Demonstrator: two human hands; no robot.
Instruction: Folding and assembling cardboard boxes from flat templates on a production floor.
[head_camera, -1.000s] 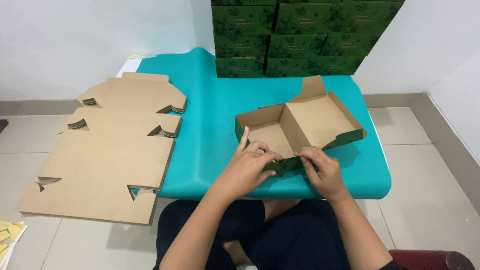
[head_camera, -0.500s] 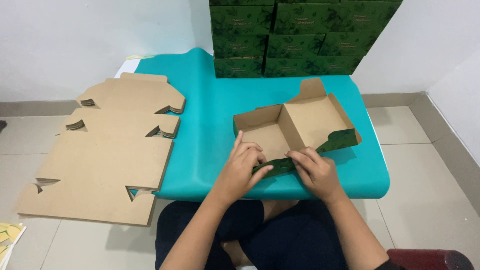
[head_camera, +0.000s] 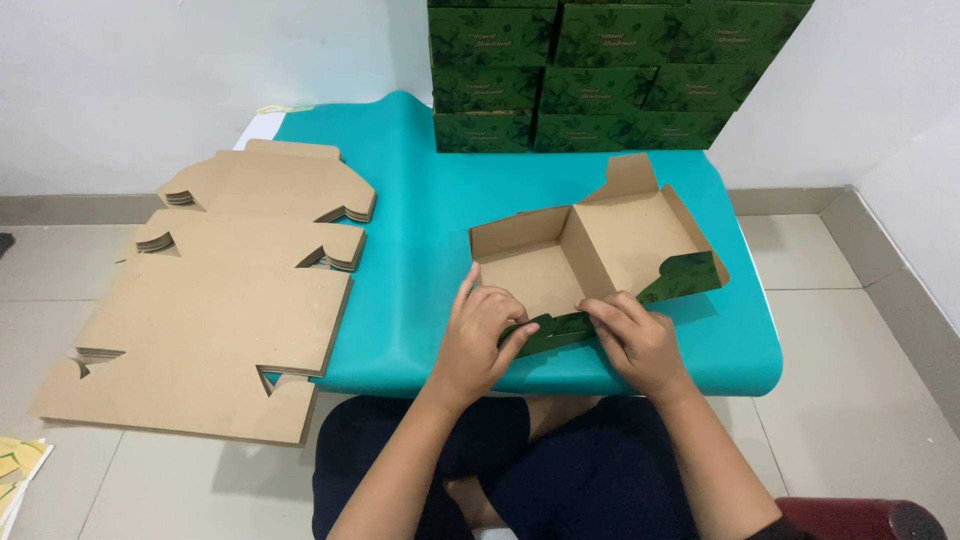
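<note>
Head view: left hand (head_camera: 480, 335), right hand (head_camera: 635, 335) gripping box (head_camera: 600, 250)

Single head-worn view, looking steeply down, close over a teal table (head_camera: 420, 200)

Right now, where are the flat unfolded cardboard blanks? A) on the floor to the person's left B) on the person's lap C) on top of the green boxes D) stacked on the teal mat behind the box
A: the flat cardboard blanks lie in overlapping piles on the floor tiles left of the teal mat, while both hands work on the half-folded box.
</note>
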